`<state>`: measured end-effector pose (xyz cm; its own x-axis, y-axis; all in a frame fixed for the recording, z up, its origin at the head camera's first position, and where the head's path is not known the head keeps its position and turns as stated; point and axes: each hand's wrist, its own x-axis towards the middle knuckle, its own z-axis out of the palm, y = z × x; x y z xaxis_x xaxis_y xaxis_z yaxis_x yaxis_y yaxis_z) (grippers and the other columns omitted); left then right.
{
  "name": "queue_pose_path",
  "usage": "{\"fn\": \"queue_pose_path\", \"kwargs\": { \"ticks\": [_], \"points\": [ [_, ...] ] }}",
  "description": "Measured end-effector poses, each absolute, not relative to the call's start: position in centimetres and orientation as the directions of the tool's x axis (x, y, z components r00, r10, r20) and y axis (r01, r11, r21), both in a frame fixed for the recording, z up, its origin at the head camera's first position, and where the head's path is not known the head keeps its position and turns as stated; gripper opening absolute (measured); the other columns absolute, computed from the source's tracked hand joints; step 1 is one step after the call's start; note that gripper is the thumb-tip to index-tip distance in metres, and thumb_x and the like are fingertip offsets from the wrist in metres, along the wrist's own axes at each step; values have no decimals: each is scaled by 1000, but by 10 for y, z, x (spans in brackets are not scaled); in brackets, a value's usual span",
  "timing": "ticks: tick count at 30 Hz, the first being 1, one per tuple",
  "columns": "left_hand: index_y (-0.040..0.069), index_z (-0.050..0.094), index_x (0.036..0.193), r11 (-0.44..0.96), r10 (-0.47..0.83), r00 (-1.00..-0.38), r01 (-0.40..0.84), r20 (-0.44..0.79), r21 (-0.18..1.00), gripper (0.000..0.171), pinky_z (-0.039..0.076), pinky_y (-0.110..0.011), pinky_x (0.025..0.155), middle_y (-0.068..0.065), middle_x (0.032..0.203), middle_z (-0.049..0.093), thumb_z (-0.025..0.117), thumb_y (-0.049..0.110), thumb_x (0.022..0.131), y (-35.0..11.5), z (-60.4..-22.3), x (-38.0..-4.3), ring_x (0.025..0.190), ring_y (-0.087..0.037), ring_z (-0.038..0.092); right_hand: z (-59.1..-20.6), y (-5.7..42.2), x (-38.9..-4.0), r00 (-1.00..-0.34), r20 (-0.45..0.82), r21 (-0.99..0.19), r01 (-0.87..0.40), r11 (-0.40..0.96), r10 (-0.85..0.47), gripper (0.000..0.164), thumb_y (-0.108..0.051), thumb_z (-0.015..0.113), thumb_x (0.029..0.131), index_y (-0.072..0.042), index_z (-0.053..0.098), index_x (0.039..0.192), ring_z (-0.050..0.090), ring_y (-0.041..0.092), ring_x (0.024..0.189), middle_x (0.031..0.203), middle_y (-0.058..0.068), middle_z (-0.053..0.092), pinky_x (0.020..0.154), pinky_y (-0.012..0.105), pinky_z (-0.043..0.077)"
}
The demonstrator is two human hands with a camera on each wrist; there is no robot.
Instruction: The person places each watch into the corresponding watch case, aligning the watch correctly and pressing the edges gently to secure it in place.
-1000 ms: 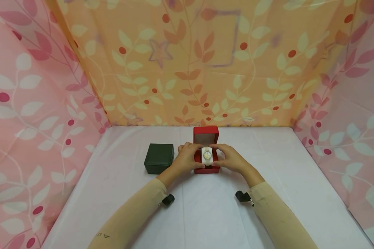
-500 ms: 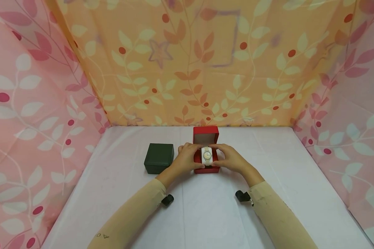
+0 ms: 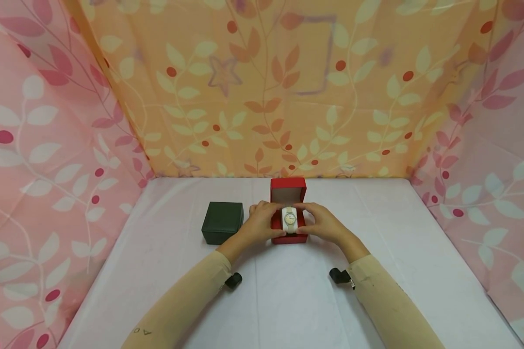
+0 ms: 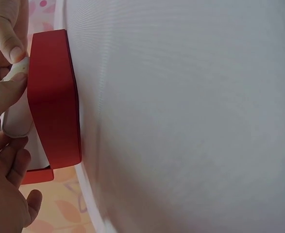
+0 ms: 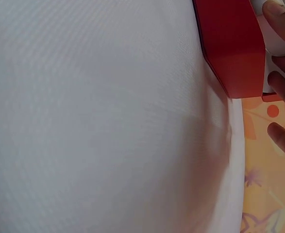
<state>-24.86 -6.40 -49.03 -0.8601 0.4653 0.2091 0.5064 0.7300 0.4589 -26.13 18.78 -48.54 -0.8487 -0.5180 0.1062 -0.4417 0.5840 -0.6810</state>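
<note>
A wristwatch (image 3: 290,218) with a pale dial and cream strap is wrapped round a white cushion (image 4: 18,114). Both hands hold this cushion at the mouth of an open red watch box (image 3: 288,184), whose lid stands up at the back. My left hand (image 3: 262,223) pinches the cushion's left side between thumb and fingers. On the other side, my right hand (image 3: 325,224) does the same. In the left wrist view the cushion sticks up above the red box wall (image 4: 55,97); its underside is hidden. The right wrist view shows only part of the cushion (image 5: 277,43).
A closed dark green box (image 3: 222,222) stands left of the red box, close to my left wrist. White cloth covers the table (image 3: 297,300). Patterned fabric walls rise at the back (image 3: 262,97) and on both sides.
</note>
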Motion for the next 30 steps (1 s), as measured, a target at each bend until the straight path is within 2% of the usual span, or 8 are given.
{"fn": "queue_pose_path", "kwargs": {
  "ticks": [8, 14, 30],
  "points": [
    [18, 58, 141, 728, 471, -854, 517, 220, 450, 70, 30, -51, 103, 4, 136, 63, 87, 41, 81, -64, -491, -247, 122, -20, 48, -487, 187, -262, -856, 83, -681, -423, 598, -510, 71, -26, 88, 82, -24, 57, 145, 46, 28, 142, 146, 0, 58, 117, 56, 35],
    [17, 59, 139, 729, 466, -853, 520, 233, 445, 71, 31, -51, 102, 4, 134, 64, 88, 40, 80, -64, -491, -247, 121, -20, 49, -487, 188, -262, -848, 108, -678, -445, 585, -519, 71, -26, 89, 81, -22, 57, 145, 47, 31, 141, 146, 2, 58, 116, 58, 35],
    [17, 58, 139, 755, 442, -876, 478, 190, 449, 70, 31, -49, 102, 2, 133, 64, 88, 41, 80, -62, -492, -247, 123, -20, 49, -488, 186, -262, -855, 102, -675, -435, 596, -509, 72, -28, 90, 80, -22, 58, 144, 47, 33, 141, 146, 4, 58, 115, 59, 36]
  ]
}}
